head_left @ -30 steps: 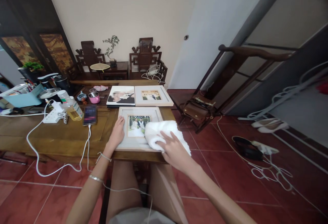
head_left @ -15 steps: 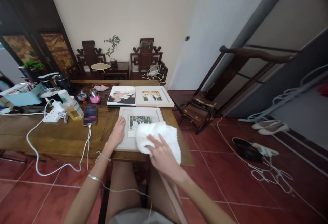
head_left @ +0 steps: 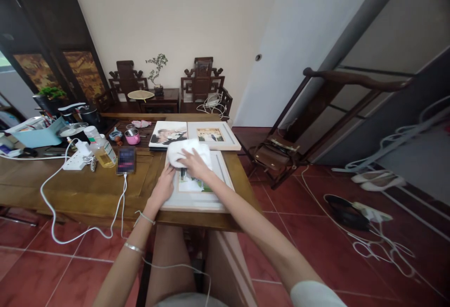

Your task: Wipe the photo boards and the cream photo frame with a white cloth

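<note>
A light-coloured picture frame (head_left: 197, 202) lies flat near the table's front edge, with a photo in its middle. My left hand (head_left: 164, 184) holds the frame by its left side, the fingers near the upper left corner. In my right hand (head_left: 195, 164) is a folded white cloth (head_left: 177, 148), pressed onto the upper left part of the frame. The cloth and my right forearm hide much of the photo. Just behind lie a second picture frame (head_left: 228, 139) and a white-bordered photo or album (head_left: 153, 137), side by side.
Left on the wooden table (head_left: 91, 185) are a phone (head_left: 125, 159) on a cable, a power strip (head_left: 79, 157), a bottle of yellowish liquid (head_left: 104, 153), a pink cup (head_left: 132, 137) and a blue bin (head_left: 49, 132). A wooden chair (head_left: 298, 124) stands at right.
My right hand has moved the cloth from the frame's lower right to its upper left. The photo's lower part now shows. My left hand keeps its place on the frame's left side.
</note>
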Motion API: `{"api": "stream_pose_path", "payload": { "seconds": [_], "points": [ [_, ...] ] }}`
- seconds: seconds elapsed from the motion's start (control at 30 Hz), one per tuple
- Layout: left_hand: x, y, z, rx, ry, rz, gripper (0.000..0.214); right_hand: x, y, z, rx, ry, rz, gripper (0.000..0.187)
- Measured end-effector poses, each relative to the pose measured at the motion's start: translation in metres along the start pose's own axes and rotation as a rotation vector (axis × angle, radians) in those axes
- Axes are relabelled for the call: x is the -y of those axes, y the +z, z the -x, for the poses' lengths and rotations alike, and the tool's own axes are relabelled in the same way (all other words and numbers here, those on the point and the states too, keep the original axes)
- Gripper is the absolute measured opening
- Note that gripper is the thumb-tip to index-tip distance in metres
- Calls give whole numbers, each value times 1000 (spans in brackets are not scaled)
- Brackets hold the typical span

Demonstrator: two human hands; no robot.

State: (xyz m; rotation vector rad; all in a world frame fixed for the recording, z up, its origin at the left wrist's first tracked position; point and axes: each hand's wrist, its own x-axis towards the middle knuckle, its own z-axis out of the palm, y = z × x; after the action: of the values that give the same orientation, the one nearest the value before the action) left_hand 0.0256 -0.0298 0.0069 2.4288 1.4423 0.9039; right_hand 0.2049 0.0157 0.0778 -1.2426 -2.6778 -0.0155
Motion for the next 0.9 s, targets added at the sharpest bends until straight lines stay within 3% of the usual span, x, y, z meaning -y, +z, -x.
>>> {"api": "stream_pose_path", "payload": {
  "seconds": [0.07,0.17,0.37,0.43,0.53,0.73,0.83,0.9],
  "points": [
    [-1,-2,-2,13,15,16,68,8,5,-14,29,-36,-6,57],
    [-1,0,-2,34,-33,6,67,0,7,-8,56,-1,3,54],
    [2,5,1,42,-83,-20,62,-63,-17,49,114,167,63,53],
    [1,5,1,34,-80,-33,63,-72,-25,70,124,198,77,54],
    [-3,4,2,38,-87,-56,66,-58,-31,105,147,175,72,58],
    [-9,2,3,68,-107,-93,64,12,-36,183,153,100,1,59],
    [-9,-2,2,93,-92,-107,64,19,-30,193,112,122,-26,57],
    [-10,-4,1,101,-89,-109,64,8,-24,178,72,160,-15,56]
  ]
}}
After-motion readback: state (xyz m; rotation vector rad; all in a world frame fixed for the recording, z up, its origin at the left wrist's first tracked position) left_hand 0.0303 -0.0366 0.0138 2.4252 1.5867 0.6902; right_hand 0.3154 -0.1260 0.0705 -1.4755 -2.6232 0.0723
